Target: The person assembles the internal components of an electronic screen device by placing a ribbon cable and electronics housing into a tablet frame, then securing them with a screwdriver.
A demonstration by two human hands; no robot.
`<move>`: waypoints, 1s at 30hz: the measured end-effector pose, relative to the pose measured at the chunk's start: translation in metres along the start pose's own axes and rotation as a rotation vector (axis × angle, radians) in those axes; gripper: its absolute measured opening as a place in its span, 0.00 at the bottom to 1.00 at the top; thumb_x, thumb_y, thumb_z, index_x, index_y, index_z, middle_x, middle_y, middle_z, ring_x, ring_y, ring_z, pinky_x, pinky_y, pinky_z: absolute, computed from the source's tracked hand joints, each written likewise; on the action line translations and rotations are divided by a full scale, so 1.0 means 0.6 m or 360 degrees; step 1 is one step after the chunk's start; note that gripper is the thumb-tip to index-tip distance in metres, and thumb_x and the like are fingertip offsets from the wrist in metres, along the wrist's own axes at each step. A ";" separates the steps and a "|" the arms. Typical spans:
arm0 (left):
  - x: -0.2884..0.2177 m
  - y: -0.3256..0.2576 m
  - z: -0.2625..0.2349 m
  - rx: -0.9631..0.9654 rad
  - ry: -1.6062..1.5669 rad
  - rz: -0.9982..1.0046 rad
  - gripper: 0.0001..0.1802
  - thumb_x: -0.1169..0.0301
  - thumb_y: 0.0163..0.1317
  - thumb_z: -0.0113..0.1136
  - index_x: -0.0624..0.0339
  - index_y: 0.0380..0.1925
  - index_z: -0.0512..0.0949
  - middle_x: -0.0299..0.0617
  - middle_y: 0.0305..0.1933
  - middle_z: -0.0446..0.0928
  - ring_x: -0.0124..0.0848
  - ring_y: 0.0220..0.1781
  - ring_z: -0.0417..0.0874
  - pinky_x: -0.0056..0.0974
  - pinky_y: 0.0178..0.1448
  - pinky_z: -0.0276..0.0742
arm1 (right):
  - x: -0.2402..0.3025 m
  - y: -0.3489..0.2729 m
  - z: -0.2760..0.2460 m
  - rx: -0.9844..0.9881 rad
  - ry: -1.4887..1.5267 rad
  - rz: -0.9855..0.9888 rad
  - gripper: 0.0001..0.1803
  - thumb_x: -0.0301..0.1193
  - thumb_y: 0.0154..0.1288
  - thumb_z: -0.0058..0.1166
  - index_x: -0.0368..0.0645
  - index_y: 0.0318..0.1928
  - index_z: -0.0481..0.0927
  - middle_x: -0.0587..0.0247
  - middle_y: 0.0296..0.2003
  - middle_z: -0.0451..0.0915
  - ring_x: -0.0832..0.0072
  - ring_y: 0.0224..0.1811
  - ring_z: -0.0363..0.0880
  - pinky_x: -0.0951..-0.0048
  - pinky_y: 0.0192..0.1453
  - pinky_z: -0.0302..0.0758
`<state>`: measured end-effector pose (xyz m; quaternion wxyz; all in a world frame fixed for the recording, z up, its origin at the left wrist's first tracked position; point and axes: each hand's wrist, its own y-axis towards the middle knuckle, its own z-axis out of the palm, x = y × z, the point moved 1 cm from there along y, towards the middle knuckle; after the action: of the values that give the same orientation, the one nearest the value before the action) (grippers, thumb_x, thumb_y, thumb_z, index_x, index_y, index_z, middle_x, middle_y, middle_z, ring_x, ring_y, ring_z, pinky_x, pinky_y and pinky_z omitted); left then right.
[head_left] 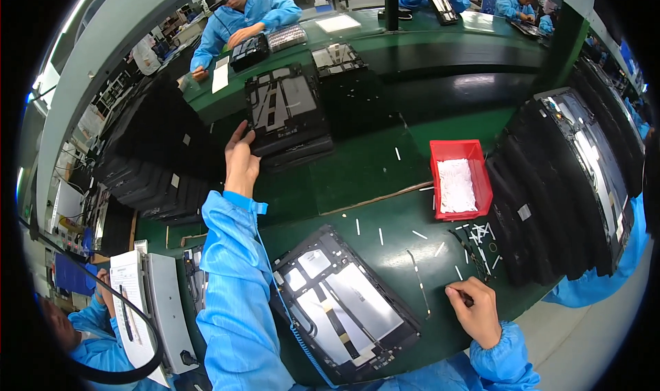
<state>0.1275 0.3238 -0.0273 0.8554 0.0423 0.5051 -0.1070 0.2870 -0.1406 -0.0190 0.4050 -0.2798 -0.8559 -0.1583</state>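
My left hand (pixel 240 161) reaches forward and grips the left edge of an opened tablet in a black tray (pixel 285 106), on top of a small pile. A blue wrist strap with a coiled cord (pixel 299 332) runs from that wrist. Another opened tablet (pixel 350 308), with silver plates and a dark ribbon cable, lies before me between my arms. My right hand (pixel 476 310) hovers near the table's front edge at the right, thumb and fingers pinched; a dark bit shows between them, too small to name. A thin cable strip (pixel 418 284) lies left of it.
A red bin (pixel 460 178) holds many small white strips; more lie scattered beside it. Tall stacks of black trays stand left (pixel 151 157) and right (pixel 543 205). A metal frame (pixel 89 82) crosses the left side. Co-workers in blue sit across the bench (pixel 240 20) and at lower left.
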 end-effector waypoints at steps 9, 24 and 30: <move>0.009 0.041 -0.069 0.0068 0.1003 0.0415 0.24 0.75 0.60 0.54 0.66 0.58 0.67 0.46 0.53 0.74 0.29 0.53 0.74 0.30 0.56 0.67 | -0.052 0.026 -0.034 -0.0408 -0.0557 -0.0124 0.12 0.26 0.57 0.56 0.36 0.42 0.75 0.49 0.29 0.76 0.56 0.25 0.76 0.64 0.26 0.71; -0.128 -0.231 0.056 0.0455 0.0700 0.0283 0.21 0.66 0.67 0.45 0.62 0.58 0.66 0.45 0.61 0.67 0.34 0.61 0.69 0.34 0.64 0.61 | -0.079 0.062 -0.066 0.0198 -0.0709 0.0086 0.04 0.22 0.57 0.51 0.35 0.33 0.70 0.44 0.26 0.75 0.48 0.32 0.75 0.55 0.32 0.69; -0.107 -0.500 0.045 0.0795 0.1132 0.0332 0.14 0.66 0.63 0.48 0.66 0.38 0.77 0.51 0.46 0.76 0.39 0.48 0.76 0.39 0.54 0.69 | -0.016 0.051 -0.064 0.0565 0.0068 0.0289 0.08 0.28 0.60 0.53 0.36 0.30 0.73 0.68 0.18 0.68 0.84 0.21 0.63 0.77 0.25 0.61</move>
<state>0.0531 0.0359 0.0525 0.5982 0.3326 0.7195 -0.1175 0.3337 -0.1389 -0.0012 0.4786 -0.2767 -0.8329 0.0265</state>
